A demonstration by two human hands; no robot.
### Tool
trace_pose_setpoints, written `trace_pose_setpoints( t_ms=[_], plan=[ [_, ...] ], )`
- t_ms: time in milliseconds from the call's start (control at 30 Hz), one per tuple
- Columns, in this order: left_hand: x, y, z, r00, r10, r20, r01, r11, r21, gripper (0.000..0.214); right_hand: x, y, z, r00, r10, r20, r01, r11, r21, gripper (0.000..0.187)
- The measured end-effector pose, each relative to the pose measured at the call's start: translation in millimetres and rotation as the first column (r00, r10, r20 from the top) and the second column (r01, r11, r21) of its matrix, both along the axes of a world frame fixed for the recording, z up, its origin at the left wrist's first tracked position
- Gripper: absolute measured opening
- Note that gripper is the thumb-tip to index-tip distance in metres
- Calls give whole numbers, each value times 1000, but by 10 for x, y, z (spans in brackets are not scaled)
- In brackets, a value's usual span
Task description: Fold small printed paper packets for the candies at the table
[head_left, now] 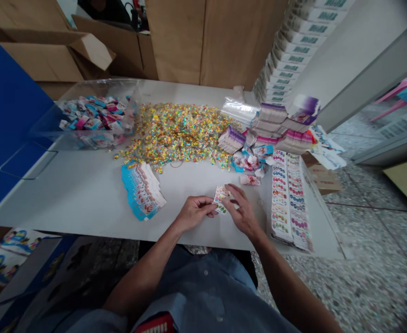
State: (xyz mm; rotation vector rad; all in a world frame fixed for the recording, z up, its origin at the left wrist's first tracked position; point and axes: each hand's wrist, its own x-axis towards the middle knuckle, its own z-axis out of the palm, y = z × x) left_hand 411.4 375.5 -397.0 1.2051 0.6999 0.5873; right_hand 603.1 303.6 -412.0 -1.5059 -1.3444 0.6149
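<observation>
In front of my body, a small white sticker sheet (pixel 220 198) with colourful prints is pinched at its lower left between the thumb and fingers of my left hand (pixel 194 213). My right hand (pixel 242 213) is on the sheet's right side, its fingers curved and its thumb over the printed face. Left of my hands lies a fanned stack of blue and white printed packets (pixel 143 190). To the right, long rows of similar sticker sheets (pixel 290 199) fill a tray. Just beyond my right hand are small folded blue and pink packets (pixel 248 161).
A wide heap of small yellow, shiny wrapped pieces (pixel 182 132) covers the table's middle. A clear plastic bin (pixel 51 115) of filled packets stands at the left. Stacked purple and pink cards (pixel 271 121) and a tall stack of white boxes (pixel 293 60) are at the back right.
</observation>
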Motion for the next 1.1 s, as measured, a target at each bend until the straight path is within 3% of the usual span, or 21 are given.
trace_pose_setpoints(
  t_ms=[67,133,267,433,500,733,867,967,1100],
  plan=[
    [1,-1,20,1000,13,3,-13,999,34,36,31,-24,7,971,103,214,-127,987,101,46],
    [2,-3,20,1000,11,12,-12,998,66,34,44,-39,4,937,186,296,-239,959,155,40],
    [8,-21,-24,998,50,27,-52,995,84,33,2,-55,2,956,246,160,-269,952,145,28],
    [-4,-61,-51,992,97,85,-97,995,-1,53,-51,-66,2,988,140,60,-150,959,240,21],
    [-16,-77,-45,989,74,128,-73,997,-11,49,-51,-67,-29,987,150,53,-159,956,245,19],
    [-10,-133,-87,985,103,137,-116,989,93,29,-94,-87,-123,973,122,-197,-115,992,51,16],
    [37,-188,-157,967,236,100,-246,964,104,29,-244,-91,-102,900,77,-428,-104,994,-41,18],
    [65,-229,-181,937,334,99,-340,939,51,33,-390,-68,-145,809,-44,-587,-6,997,-83,15],
    [99,-254,-185,914,404,35,-406,912,55,45,-555,-10,-261,669,-189,-719,134,982,-133,35]
  ],
)
